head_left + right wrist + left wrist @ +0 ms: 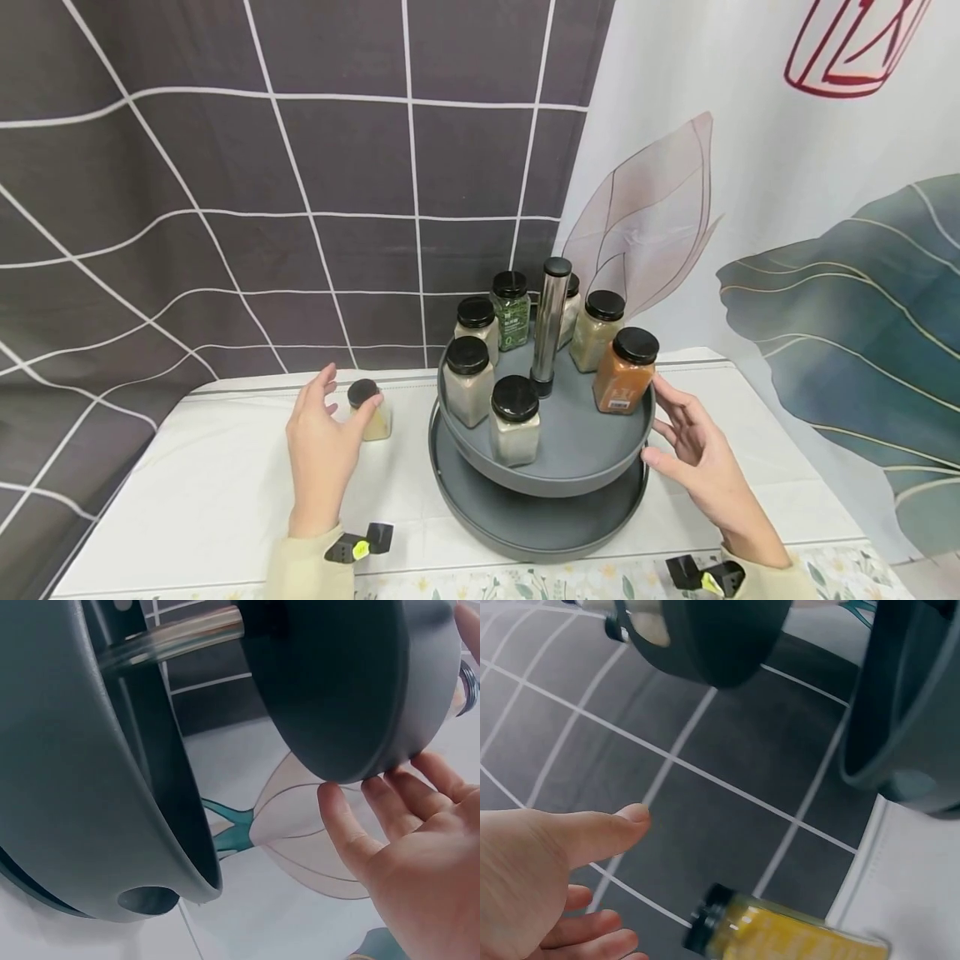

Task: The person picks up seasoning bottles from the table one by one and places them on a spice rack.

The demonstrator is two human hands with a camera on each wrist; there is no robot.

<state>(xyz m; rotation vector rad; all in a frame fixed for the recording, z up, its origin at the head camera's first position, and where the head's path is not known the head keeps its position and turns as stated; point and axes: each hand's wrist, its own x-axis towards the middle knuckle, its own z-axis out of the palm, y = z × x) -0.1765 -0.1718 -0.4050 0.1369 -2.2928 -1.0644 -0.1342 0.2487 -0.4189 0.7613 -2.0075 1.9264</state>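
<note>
A small square jar with a black lid [377,423] stands on the white table left of a grey two-tier turntable rack; the left wrist view shows its yellow contents or label [802,937]. Beside that jar my left hand [324,450] hovers, thumb and fingers spread, with a gap between them and the jar. On the other side, fingertips of my right hand [427,855] touch the outer rim of the upper tier [577,433]. That tier carries several black-lidded spice jars, among them an orange one [624,379] close to the right hand and a green one [513,321].
A metal post [550,333] rises from the middle of the upper tier. Below it the wider lower tier [540,525] rests on the table [225,483]. Behind hangs a dark grid-patterned cloth [352,158], next to a white leaf-printed one [675,50].
</note>
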